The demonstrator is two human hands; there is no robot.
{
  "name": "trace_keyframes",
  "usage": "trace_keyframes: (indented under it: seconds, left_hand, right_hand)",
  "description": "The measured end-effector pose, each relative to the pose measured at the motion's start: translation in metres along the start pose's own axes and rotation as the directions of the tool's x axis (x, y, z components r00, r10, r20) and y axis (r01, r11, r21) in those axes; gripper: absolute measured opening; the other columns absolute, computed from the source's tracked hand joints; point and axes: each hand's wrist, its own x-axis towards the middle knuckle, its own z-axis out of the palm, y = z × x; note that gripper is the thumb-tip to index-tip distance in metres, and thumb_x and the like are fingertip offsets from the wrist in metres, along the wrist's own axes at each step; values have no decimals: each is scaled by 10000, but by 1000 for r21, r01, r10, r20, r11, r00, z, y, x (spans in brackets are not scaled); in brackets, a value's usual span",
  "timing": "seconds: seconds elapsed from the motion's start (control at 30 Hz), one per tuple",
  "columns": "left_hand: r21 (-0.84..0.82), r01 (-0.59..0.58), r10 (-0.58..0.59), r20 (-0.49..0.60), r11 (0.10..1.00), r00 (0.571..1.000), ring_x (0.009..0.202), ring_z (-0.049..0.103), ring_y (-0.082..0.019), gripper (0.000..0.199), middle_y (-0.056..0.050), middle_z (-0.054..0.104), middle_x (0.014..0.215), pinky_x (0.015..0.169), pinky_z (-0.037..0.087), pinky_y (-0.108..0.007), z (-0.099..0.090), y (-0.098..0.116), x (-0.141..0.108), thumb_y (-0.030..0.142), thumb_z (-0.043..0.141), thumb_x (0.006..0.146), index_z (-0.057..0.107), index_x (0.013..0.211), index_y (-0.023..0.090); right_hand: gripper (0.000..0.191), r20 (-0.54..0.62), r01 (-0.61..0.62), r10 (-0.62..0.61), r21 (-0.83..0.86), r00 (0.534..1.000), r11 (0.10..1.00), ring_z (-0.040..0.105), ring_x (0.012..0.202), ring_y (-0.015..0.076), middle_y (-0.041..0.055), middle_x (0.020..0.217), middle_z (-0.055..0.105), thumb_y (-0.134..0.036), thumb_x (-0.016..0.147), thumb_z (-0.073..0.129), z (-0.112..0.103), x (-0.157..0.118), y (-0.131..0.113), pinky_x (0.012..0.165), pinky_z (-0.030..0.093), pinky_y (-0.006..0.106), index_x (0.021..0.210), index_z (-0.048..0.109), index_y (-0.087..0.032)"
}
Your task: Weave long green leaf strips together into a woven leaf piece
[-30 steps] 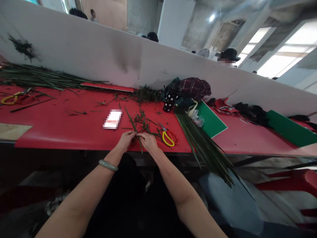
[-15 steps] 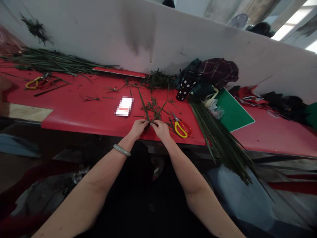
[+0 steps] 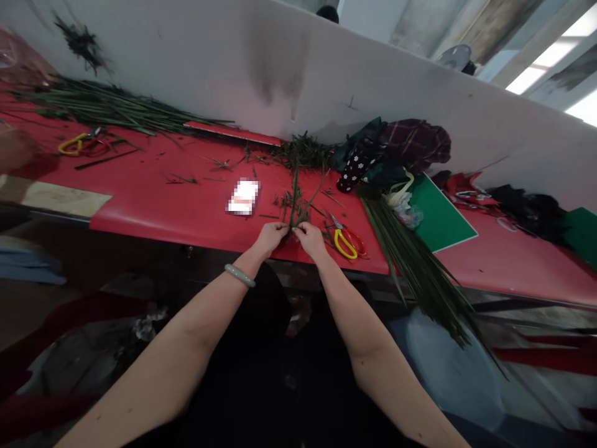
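Thin green leaf strips [image 3: 295, 193] rise from between my fingertips, close to the front edge of the red table [image 3: 186, 211]. My left hand [image 3: 273, 238] pinches the strips from the left, a pale bangle on its wrist. From the right, my right hand [image 3: 310, 239] is closed on the same strips, its fingertips almost touching those of the left. Right of my hands lie scissors [image 3: 346, 241] with yellow and red handles. A phone with a blurred bright screen [image 3: 244, 196] lies to the left. The small details between my fingertips are hidden.
Long leaves [image 3: 415, 267] hang over the front edge at right, beside a green board [image 3: 441, 214]. A flowered black bottle [image 3: 354, 171] and leaf scraps [image 3: 305, 151] lie near the partition. At far left are another person's hand [image 3: 16, 149], more scissors [image 3: 84, 144] and a leaf pile [image 3: 116, 109].
The view has shifted, so the table's things appear slightly further right. The strips between my fingers now stand more upright and closer together. Both hands keep their pinch.
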Motion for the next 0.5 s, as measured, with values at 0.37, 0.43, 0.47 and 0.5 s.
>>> trace_keyframes:
  seconds: [0.37, 0.43, 0.47, 0.5]
  left_hand:
    - [-27, -9, 12, 99, 1000, 995, 477, 492, -72, 200, -8, 601, 560, 499, 374, -205, -5, 1, -4, 258, 644, 606, 640, 734, 105]
    - [-49, 9, -6, 76, 999, 997, 486, 502, -71, 196, -1, 602, 575, 512, 382, -205, -4, 2, -4, 233, 664, 573, 629, 725, 113]
    - [-64, 20, -17, 50, 998, 999, 489, 508, -72, 187, 1, 600, 574, 517, 388, -208, -3, 2, -3, 219, 667, 563, 620, 711, 117]
    - [-80, 28, -26, 20, 996, 999, 487, 510, -74, 176, 5, 593, 563, 519, 392, -211, -2, 2, -3, 209, 666, 558, 609, 697, 119]
  right_hand:
    - [145, -17, -49, 51, 112, 999, 993, 542, 505, 113, -40, 514, 536, -315, 716, 491, 3, 3, -2, 509, 417, 215, 639, 506, -193]
    - [136, -28, -63, 69, 185, 997, 981, 542, 491, 108, -41, 540, 544, -322, 703, 501, 6, 6, 0, 489, 424, 212, 659, 506, -193]
    - [134, -33, -68, 77, 228, 996, 971, 541, 484, 105, -41, 555, 547, -325, 695, 509, 8, 8, 1, 482, 428, 212, 670, 506, -193]
    - [133, -38, -71, 84, 266, 996, 961, 538, 478, 103, -41, 563, 548, -326, 687, 517, 9, 9, 2, 476, 432, 213, 677, 505, -194]
